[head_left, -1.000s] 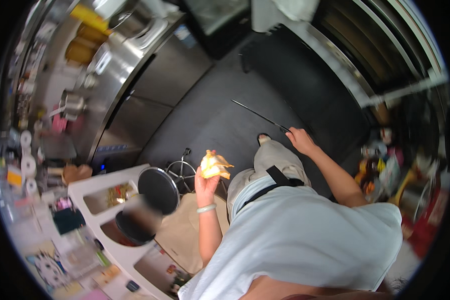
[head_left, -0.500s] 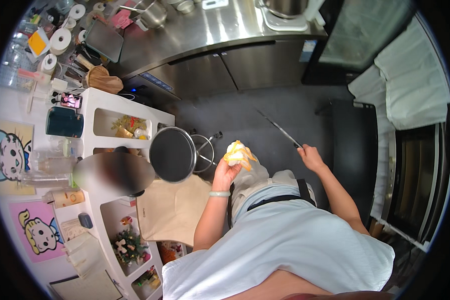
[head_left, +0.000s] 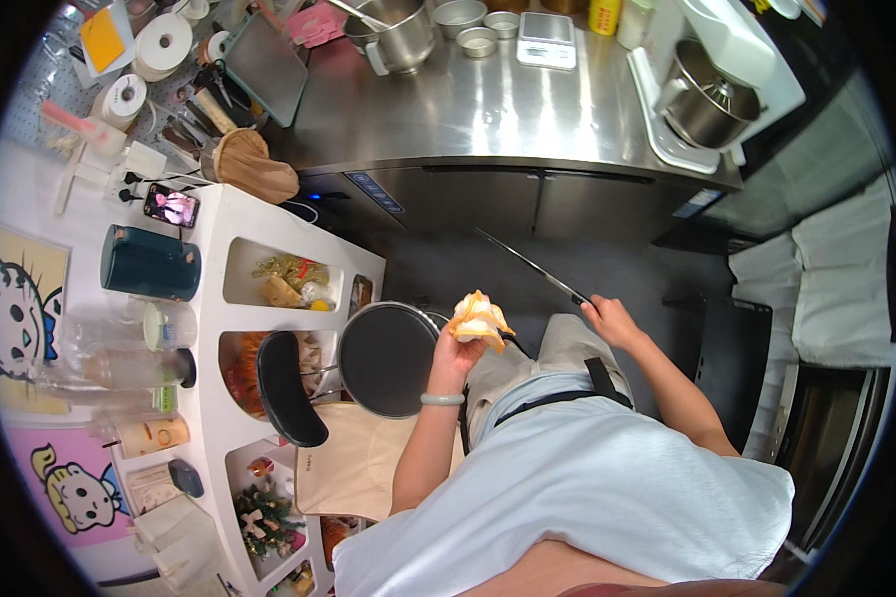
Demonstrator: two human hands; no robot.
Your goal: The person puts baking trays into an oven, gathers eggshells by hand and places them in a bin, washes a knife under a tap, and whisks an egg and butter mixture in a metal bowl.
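Knife (head_left: 530, 266), its handle gripped by the right hand (head_left: 612, 322), points toward ten o'clock; at nine, the left hand (head_left: 458, 352) pinches a white-and-orange bundle (head_left: 481, 319) (possibly cloth), apart from it.

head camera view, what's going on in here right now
The person's left hand holds up a crumpled white-and-orange piece; what it is made of is hard to tell. The right hand grips a long thin knife by its dark handle, the blade pointing forward and left, apart from that piece. A round black stool is left of the left hand, and ahead is a steel counter bearing a stand mixer.
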